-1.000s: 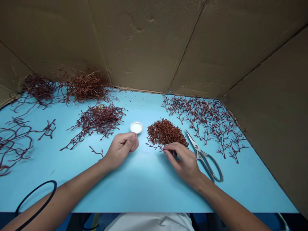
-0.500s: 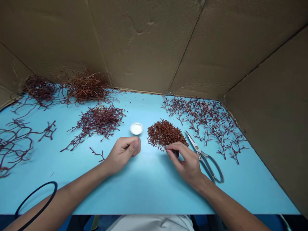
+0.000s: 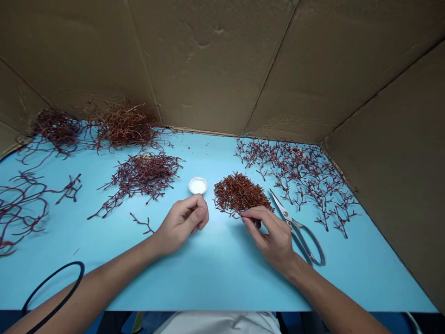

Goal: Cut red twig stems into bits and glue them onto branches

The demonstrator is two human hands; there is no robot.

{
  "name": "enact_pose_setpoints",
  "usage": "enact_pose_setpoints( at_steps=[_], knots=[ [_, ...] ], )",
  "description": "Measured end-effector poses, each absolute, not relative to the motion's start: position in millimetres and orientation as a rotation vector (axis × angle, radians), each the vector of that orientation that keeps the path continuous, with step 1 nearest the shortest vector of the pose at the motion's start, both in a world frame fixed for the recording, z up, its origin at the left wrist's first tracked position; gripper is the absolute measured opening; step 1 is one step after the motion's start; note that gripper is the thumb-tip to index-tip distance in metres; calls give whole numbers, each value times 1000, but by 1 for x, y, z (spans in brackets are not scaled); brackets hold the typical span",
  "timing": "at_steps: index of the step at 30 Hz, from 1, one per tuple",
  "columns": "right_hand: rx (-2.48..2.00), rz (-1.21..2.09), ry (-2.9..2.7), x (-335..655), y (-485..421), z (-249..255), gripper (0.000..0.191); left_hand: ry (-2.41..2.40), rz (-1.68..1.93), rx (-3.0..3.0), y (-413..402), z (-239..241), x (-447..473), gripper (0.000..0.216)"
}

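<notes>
My left hand [image 3: 183, 219] is closed just in front of a small white dish [image 3: 198, 185] with white contents. Whatever its fingers may hold is hidden. My right hand [image 3: 269, 232] pinches at the near edge of a heap of short reddish-brown twig pieces [image 3: 239, 192]; thumb and forefinger meet there, and I cannot make out what is between them. Scissors with metal handles [image 3: 297, 227] lie beside the right hand, blades pointing away. A single branched twig [image 3: 142, 222] rests left of my left hand.
Branched twigs [image 3: 295, 171] spread over the back right of the blue table [image 3: 208, 283]. At left are a pile of forked twigs [image 3: 144, 174], tangled stem bundles [image 3: 125, 125] and loose long stems [image 3: 24, 208]. Cardboard walls [image 3: 208, 69] enclose the back and sides. A black loop [image 3: 78, 278] crosses my left forearm.
My left hand has shifted slightly right and up, closer to the white dish. The right hand stays pinching at the heap's edge, almost unmoved.
</notes>
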State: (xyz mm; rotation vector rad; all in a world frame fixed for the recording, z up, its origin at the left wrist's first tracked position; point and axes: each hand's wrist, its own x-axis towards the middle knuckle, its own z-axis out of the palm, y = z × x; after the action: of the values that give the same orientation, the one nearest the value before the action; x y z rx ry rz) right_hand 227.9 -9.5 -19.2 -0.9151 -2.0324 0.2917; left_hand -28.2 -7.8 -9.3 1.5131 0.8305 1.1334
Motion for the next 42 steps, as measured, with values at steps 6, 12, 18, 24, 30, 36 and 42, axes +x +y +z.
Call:
enact_pose_setpoints(
  at_steps=[6, 12, 18, 24, 30, 36, 42],
  knots=[
    [-908, 276, -2055, 228, -10, -19, 19, 712, 1074, 1628, -5, -17, -31, 73],
    [-909, 262, -2066, 228, -10, -19, 18, 819, 1050, 1463, -3, -14, -30, 57],
    [-904, 280, -2056, 228, -10, -18, 17, 694, 1032, 1519, -2, -14, -34, 72],
    [-913, 270, -2066, 228, -10, -18, 19, 754, 1084, 1409, -2, -10, -33, 53],
    [-896, 251, -2076, 228, -11, -18, 20, 683, 1100, 1484, -1, -14, -36, 71],
    [-885, 243, -2082, 227, -10, -18, 20, 696, 1161, 1369, -1, -11, -33, 50],
    [-884, 240, -2059, 227, -11, -18, 19, 651, 1131, 1446, -2, -13, -36, 69]
  ],
)
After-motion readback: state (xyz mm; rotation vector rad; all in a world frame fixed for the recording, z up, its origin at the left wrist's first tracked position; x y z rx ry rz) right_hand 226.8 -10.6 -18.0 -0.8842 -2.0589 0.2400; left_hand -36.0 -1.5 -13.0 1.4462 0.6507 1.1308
